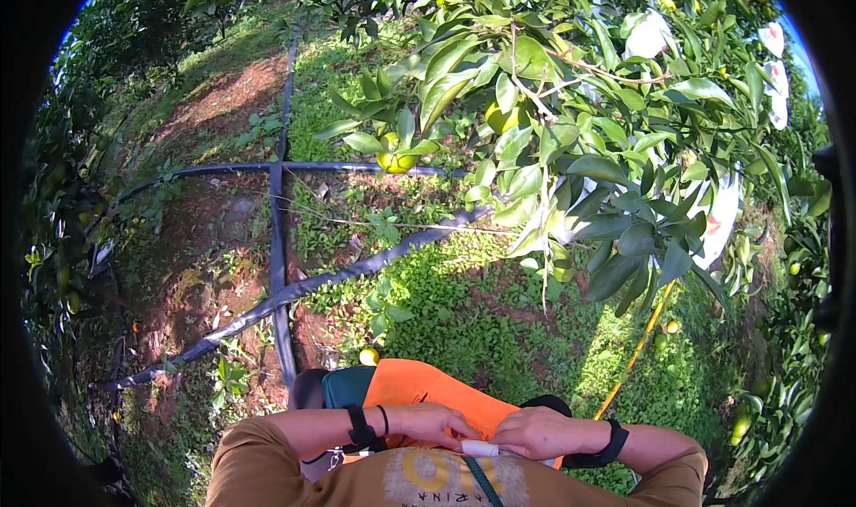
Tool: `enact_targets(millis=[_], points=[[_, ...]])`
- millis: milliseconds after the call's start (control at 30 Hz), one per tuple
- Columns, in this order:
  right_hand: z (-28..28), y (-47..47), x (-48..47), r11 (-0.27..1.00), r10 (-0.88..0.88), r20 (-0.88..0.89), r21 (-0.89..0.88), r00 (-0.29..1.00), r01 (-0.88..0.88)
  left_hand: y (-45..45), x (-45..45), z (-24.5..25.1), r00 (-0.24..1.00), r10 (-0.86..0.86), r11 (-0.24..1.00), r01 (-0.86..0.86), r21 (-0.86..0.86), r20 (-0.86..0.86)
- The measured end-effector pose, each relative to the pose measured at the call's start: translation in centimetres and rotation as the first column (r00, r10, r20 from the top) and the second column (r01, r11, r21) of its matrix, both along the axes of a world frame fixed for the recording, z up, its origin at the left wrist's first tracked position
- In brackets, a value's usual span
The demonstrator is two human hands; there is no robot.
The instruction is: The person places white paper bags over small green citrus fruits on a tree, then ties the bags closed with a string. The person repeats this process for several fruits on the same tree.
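Observation:
Both hands are close together at the waist, in front of the brown shirt. The fingers of my left hand (435, 423) touch the left end of a small white roll or folded white piece (479, 448). At its right end my right hand (535, 432) rests with its fingers bent around or against it. Beneath the hands lies an orange cloth or bag (428, 390), beside a dark green pouch (348, 386). A dark green cord (483, 480) hangs over the shirt. The hidden fingertips leave the exact grip unclear.
Leafy citrus branches (602, 166) with green-yellow fruit (396, 162) and white fruit bags (719, 223) hang ahead and to the right. Black flat hoses (277, 233) cross the weedy ground. An orange-yellow pole or line (635, 350) slants at the right; a yellow fruit (368, 356) lies near the pouch.

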State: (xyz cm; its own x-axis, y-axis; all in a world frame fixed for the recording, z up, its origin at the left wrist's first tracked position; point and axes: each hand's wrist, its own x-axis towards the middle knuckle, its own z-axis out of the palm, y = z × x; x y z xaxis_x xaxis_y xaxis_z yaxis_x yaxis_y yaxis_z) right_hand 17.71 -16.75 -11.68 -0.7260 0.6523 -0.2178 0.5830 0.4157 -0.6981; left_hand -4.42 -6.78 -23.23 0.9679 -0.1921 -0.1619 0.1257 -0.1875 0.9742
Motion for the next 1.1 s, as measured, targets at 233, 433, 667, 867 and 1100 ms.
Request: enact_targets(millis=[233,433,667,867,1100], points=[[0.1,-0.7,-0.5,0.969,-0.061,-0.094,0.231,0.994,0.082,-0.1,0.0,0.5,0.999,-0.026,0.999,0.026,0.029,-0.025],[0.5,-1.0,-0.2,0.969,-0.119,-0.202,0.192,0.972,0.158,0.2,0.0,1.3,1.0,-0.015,0.997,0.013,0.073,0.027],[4.0,-1.8,2.4,0.921,-0.323,-0.33,0.107,0.887,0.375,0.1,0.0,0.8,0.999,0.03,1.0,-0.03,0.006,-0.022],[7.1,-0.4,6.0,0.452,-0.803,-0.491,-0.133,0.337,0.882,0.1,0.2,0.9,0.999,0.035,0.998,-0.037,-0.042,-0.03],[3.4,5.0,7.9,0.142,-0.895,-0.432,-0.047,0.108,0.989,0.9,0.6,1.8,0.998,0.053,0.998,-0.051,0.044,-0.038]])
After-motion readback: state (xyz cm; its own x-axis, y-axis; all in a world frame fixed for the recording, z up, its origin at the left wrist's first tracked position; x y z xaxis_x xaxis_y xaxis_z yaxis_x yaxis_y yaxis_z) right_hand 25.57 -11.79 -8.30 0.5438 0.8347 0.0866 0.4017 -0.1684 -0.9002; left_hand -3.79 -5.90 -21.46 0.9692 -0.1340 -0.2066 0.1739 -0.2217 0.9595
